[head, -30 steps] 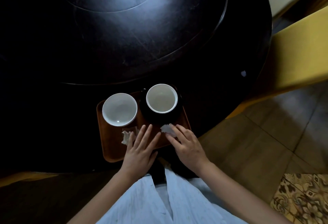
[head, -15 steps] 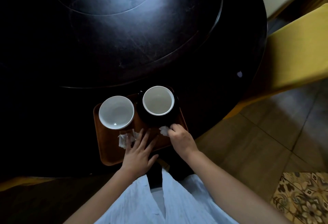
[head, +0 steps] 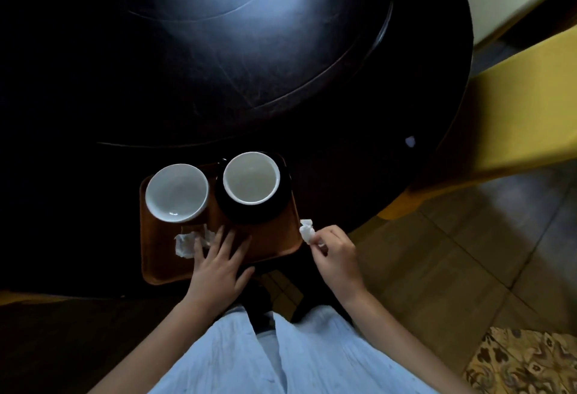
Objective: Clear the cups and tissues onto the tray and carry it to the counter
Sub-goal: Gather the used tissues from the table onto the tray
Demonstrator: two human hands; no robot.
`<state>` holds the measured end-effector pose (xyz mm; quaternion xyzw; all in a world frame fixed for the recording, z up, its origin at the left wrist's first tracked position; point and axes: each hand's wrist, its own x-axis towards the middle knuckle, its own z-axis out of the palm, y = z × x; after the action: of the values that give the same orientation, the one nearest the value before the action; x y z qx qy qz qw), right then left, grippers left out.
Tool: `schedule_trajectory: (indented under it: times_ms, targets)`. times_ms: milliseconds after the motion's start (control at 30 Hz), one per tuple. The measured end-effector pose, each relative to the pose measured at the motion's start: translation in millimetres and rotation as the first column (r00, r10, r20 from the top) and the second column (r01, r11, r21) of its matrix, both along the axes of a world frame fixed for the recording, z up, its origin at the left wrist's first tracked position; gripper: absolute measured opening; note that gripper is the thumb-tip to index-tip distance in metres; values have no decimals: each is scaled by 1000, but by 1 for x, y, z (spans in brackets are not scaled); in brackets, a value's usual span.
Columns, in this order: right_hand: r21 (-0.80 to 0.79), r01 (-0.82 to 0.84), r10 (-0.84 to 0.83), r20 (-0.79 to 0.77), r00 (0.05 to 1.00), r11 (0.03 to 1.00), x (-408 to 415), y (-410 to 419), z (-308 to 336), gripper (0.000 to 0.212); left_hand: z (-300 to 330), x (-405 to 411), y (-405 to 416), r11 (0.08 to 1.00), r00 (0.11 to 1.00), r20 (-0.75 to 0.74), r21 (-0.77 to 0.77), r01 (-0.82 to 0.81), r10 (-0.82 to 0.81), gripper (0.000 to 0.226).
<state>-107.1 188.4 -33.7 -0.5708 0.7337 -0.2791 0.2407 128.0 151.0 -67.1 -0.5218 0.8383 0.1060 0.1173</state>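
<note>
A brown tray (head: 162,265) lies at the near edge of the dark round table (head: 218,66). On it stand a white cup (head: 176,192) at the left and a second white cup (head: 251,177) on a black saucer (head: 249,214) at the right. A crumpled tissue (head: 186,242) lies on the tray below the left cup. My left hand (head: 218,269) rests flat on the tray, fingers spread, its fingertips beside that tissue. My right hand (head: 334,253) is just off the tray's right edge, pinching a small white tissue (head: 306,231).
A yellow chair (head: 518,106) stands to the right of the table. A small pale scrap (head: 409,141) lies on the table near its right edge. Tiled floor (head: 452,253) and a patterned rug (head: 527,359) are at the lower right.
My right hand closed on the tissue by the saucer and drew it off the tray to the right. My left hand slid slightly forward on the tray.
</note>
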Motion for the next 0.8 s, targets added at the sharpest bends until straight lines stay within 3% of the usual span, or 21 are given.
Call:
schedule_trajectory:
  times_ms: [167, 267, 367, 467, 667, 800]
  targets:
    - [2, -60, 60, 0, 998, 998, -64, -6, 6, 14, 19, -53, 19, 973, 959, -226, -108, -202, 173, 48]
    - [4, -116, 116, -11, 993, 993, -105, -12, 8, 13, 28, -106, 21, 963, 903, -410, -170, -211, 125, 38]
    - [10, -155, 155, -48, 987, 988, -142, -16, 7, 13, 23, -165, 8, 971, 870, -488, -165, -174, 73, 38]
    - [-1, -138, 137, -80, 987, 990, -176, -17, 7, 13, 9, -216, -10, 988, 890, -452, -96, -125, 69, 44]
    - [-30, -8, 5, -85, 996, 1000, -234, -22, 7, 19, -27, -251, -35, 987, 982, -131, -61, -147, 138, 60]
    - [-58, 92, -96, -83, 992, 994, -268, -50, 5, 37, -33, -251, -35, 987, 989, -88, -97, -127, 118, 62]
